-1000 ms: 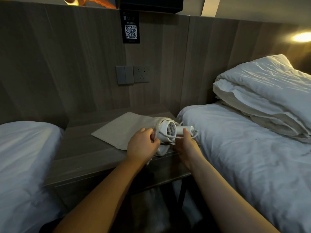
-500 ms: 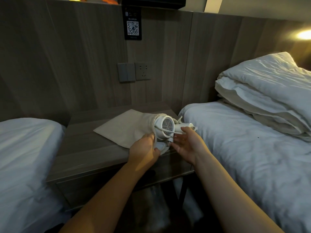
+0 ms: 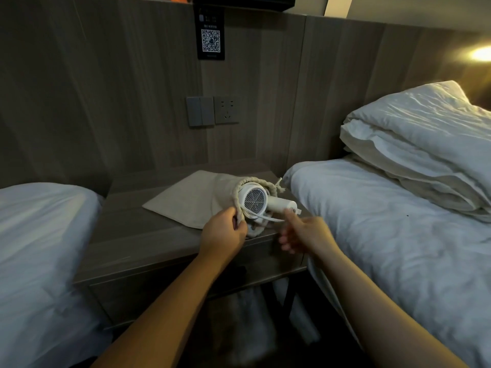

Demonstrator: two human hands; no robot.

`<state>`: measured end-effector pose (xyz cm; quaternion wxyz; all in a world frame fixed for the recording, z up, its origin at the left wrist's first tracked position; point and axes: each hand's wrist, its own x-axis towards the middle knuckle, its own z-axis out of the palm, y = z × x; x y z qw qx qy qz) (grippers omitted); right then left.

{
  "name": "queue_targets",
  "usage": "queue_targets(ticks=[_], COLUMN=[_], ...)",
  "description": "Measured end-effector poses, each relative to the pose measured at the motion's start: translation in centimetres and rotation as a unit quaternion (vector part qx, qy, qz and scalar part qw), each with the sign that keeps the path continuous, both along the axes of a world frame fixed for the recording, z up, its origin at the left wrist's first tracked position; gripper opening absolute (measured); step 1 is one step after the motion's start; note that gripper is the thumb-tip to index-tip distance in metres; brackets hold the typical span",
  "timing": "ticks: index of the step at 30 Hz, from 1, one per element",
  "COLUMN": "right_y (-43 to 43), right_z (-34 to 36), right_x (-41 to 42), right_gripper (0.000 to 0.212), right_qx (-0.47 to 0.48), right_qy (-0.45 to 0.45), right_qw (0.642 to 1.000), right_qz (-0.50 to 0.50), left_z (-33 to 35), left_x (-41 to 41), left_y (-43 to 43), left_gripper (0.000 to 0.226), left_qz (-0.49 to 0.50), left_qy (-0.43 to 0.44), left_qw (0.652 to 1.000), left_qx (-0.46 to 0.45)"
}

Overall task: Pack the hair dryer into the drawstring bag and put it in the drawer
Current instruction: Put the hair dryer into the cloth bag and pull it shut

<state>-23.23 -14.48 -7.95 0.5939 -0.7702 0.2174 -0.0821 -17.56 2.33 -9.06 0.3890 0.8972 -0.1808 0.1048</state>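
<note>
Step in hand: loading, not complete. The drawstring bag [image 3: 191,200] lies flat on the surface [image 3: 138,235], its mouth gathered open. The hair dryer [image 3: 252,201] sits in that mouth, front end inside the bag, rear grille outside it; the handle [image 3: 281,204] and a loop of cord [image 3: 265,217] lie wholly outside the bag.

The left hand [image 3: 224,232] grips the bag's corded rim at the mouth, fingers [image 3: 237,227] curled round it. The right hand [image 3: 305,232] is beside the mouth, just by the handle end, with its fingers loosely spread and holding nothing; contact with handle or cord cannot be told.

The drawer [image 3: 148,296], below the bag, is closed.

Judgement: next, push the handle and cord inside while the rim is held wide. Risk: the cord snagging.
</note>
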Motion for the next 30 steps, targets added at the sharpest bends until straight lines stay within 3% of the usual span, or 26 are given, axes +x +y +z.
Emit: queue_targets(ticks=[2, 4, 7, 11, 14, 19, 22, 26, 29, 30], right_y=[-1.7, -2.5, -2.9, -2.9, -2.7, -3.3, -4.2, -4.5, -4.7, -4.7], right_z=[0.6, 1.7, 3.0, 3.6, 3.3, 2.0, 1.2, 1.0, 0.9, 0.9], right_x=[0.2, 1.6, 5.6, 9.6, 10.8, 10.2, 9.3, 6.6, 3.8, 2.9], right_gripper=[0.054, 0.042, 0.024, 0.042, 0.039, 0.010, 0.028, 0.021, 0.020, 0.030], right_qx=[-0.183, -0.250, -0.244, -0.158, -0.141, -0.255, -0.276, -0.262, -0.228, -0.191], right_qy=[-0.049, -0.095, -0.125, -0.040, -0.005, -0.025, -0.024, -0.013, -0.028, -0.028], right_qw=[0.976, 0.956, 0.961, 0.978, 0.968, 0.959, 0.954, 0.958, 0.957, 0.959], right_qz=[-0.110, -0.122, -0.017, 0.127, 0.209, 0.123, 0.111, 0.116, 0.177, 0.206], left_z=[-0.1, 0.0, 0.1, 0.7, 0.8, -0.5, -0.3, 0.4, 0.7, 0.7], left_x=[0.0, 0.0, -0.2, -0.1, 0.6, 2.6, 3.8, 4.9, 5.2, 5.3], left_y=[-0.2, -0.4, -0.7, -1.3, -2.0, -1.7, -0.8, 0.1, 0.4, 0.4], left_gripper=[0.023, 0.024, 0.013, 0.055, 0.067, 0.049, 0.046, 0.043, 0.041, 0.041], left_qz=[0.006, 0.028, 0.080, 0.071, 0.016, -0.015, -0.043, -0.062, -0.057, -0.057], left_qy=[-0.009, -0.020, -0.056, -0.088, -0.089, -0.116, -0.126, -0.071, -0.044, -0.043], left_qw=[1.000, 0.999, 0.994, 0.989, 0.994, 0.992, 0.991, 0.995, 0.996, 0.996], left_qx=[-0.001, 0.007, -0.039, -0.099, -0.052, 0.056, 0.030, 0.028, 0.051, 0.054])
